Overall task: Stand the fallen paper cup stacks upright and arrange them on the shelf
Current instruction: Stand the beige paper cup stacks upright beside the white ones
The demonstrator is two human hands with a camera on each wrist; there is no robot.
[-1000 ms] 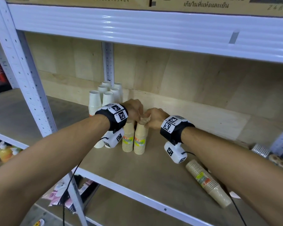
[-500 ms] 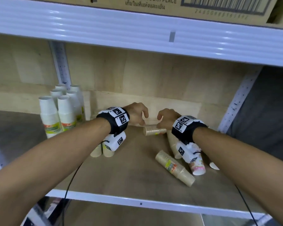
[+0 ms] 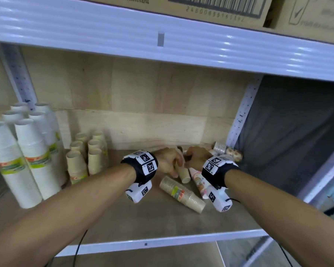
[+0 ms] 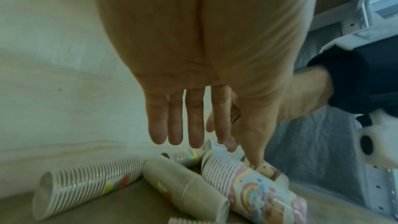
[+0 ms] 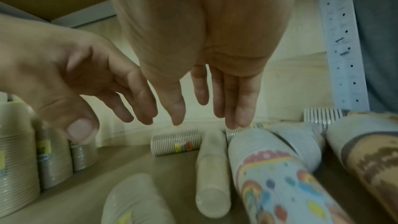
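Both hands held slack above fallen cup stacks

The left hand (image 3: 167, 162) and right hand (image 3: 196, 158), fingers loosely extended and gripping nothing, have been brought right since a second ago, away from the upright kraft stacks (image 3: 86, 157). Beneath them lie a smooth tan stack (image 3: 182, 173), a rainbow-printed stack (image 5: 273, 176) and a ribbed kraft stack (image 3: 181, 193) on the wooden shelf (image 3: 162, 224)

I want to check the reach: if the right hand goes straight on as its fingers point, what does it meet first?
Probably the rainbow-print cup stack lying just below the right hand fingertips, though depth is unclear.
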